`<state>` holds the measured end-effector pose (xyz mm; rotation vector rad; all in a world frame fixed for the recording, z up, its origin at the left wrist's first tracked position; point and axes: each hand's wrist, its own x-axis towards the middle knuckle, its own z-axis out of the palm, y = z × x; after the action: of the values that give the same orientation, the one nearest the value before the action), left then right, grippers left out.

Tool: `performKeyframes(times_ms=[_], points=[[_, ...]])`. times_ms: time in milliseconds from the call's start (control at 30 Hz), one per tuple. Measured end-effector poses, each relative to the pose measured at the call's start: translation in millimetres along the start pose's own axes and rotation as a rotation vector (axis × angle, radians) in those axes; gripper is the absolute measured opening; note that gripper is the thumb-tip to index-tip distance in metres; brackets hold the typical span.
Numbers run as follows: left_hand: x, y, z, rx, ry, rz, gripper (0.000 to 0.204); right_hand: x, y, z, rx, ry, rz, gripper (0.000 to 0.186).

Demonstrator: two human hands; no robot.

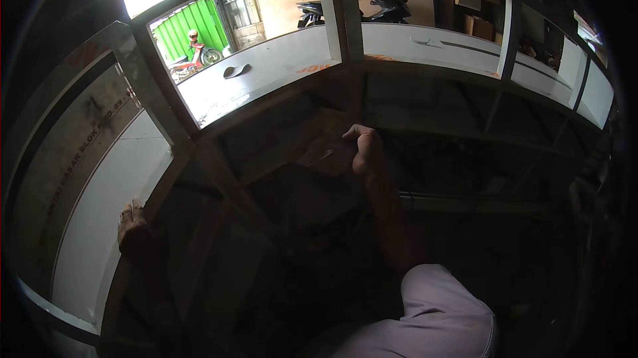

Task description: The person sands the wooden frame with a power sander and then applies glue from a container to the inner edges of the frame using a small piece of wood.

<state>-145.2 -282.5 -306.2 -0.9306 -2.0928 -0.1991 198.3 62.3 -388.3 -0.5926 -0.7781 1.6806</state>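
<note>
At the lower left, my left hand (135, 230) is curled at the frame rail (158, 185), its fingertips on the edge of a white panel (109, 172). My right hand (364, 151) is raised near the middle, thumb and fingers closed together. Any thing in its grip is lost in the dark; a dim, faintly shiny patch shows just left of the fingers. A curved, grey-brown bent strip (236, 71) lies on the white shelf panel (266, 69) beyond the frame.
Frame posts (339, 16) and rails surround me, with open window bays between them. A long thin pointed tool (425, 42) lies on the far white panel at right. Outside stand a red motorbike (199, 56), a dark motorbike (385, 2) and a green corrugated wall (193, 22).
</note>
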Motion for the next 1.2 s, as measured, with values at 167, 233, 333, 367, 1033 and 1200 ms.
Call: performKeyframes(times_ms=[167, 233, 333, 367, 1033, 1200], points=[[-2.2, 1.8, 1.7, -0.055, 0.033, 0.009, 0.053, -4.5, 7.6, -7.5, 0.023, 0.186, -0.013, 0.007], [-2.4, 5.9, -1.1, -0.066, 0.013, -0.003, 0.053, -4.1, 8.4, -17.1, 0.157, 0.111, 0.080, 0.010], [-3.5, 6.8, -3.7, -0.045, 0.038, -0.005, 0.055, -3.0, 25.0, -22.8, 0.358, -0.049, 0.192, 0.023], [-3.3, 8.1, -6.1, -0.054, 0.014, -0.017, 0.056, -13.7, 26.8, -16.0, 0.054, 0.040, -0.036, 0.028], [-3.1, -2.0, 1.7, 0.024, 0.078, 0.032, 0.056, 41.8, 137.2, 124.5, -1.143, 0.590, -1.253, 0.043], [-0.2, 2.9, 5.4, 0.002, 0.046, 0.000, 0.056, 12.8, 113.6, 73.7, -0.628, 0.228, -1.273, 0.045]])
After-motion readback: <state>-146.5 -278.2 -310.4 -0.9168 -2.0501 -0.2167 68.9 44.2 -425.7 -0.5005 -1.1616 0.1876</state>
